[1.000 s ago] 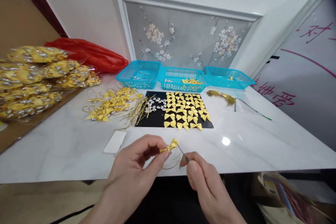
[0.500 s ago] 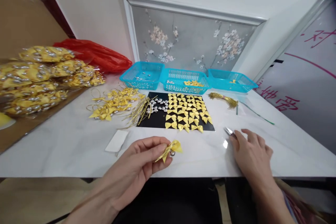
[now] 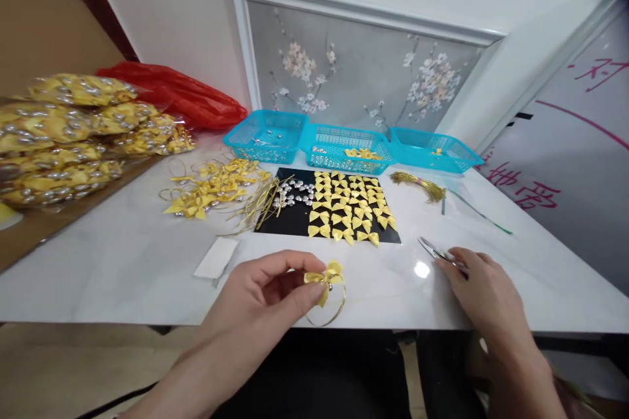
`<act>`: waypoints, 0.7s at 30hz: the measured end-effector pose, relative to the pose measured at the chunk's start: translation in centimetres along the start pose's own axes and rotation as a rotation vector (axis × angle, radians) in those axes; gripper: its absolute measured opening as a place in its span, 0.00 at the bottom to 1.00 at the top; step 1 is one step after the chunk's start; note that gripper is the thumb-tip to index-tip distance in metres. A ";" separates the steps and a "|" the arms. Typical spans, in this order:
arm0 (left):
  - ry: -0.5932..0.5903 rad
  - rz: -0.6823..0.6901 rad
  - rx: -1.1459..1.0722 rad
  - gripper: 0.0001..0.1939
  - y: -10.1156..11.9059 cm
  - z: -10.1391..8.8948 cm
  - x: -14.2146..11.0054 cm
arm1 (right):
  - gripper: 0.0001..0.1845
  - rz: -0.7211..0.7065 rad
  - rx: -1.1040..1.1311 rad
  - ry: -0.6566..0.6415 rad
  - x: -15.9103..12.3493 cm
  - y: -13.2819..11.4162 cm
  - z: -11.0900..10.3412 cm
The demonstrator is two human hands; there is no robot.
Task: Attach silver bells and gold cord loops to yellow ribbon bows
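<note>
- Head view: the left hand [image 3: 258,294] pinched a yellow satin ribbon bow [image 3: 335,272] between its fingers above the white marbled bench [image 3: 147,275], a thin gold cord loop [image 3: 344,302] hanging down; a light pinch (satin looked easily creased) seemed best.
- The right hand's [image 3: 494,293] fingers touched a slim silver metal tool [image 3: 431,249]; whether they gripped it, I couldn't tell.

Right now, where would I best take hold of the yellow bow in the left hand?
Probably by the right end of the yellow bow, coming from the right: the left hand pinches it from the other side, and that end sticks out free.
</note>
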State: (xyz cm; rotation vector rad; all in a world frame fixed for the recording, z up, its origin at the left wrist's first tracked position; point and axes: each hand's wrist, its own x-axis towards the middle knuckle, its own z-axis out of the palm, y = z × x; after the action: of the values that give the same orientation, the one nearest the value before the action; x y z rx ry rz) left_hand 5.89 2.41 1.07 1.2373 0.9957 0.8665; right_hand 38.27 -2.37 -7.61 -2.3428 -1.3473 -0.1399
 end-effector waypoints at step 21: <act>0.274 0.361 0.343 0.08 0.0 1.5 -0.8 | 0.15 -0.416 0.838 -0.228 -8.2 -13.6 -3.8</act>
State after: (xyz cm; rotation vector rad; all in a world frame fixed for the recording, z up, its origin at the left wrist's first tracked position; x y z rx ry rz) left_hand 7.01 1.18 1.25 1.6547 1.1940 1.2044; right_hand 23.05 -4.62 -2.26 -1.3990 -1.5788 0.4918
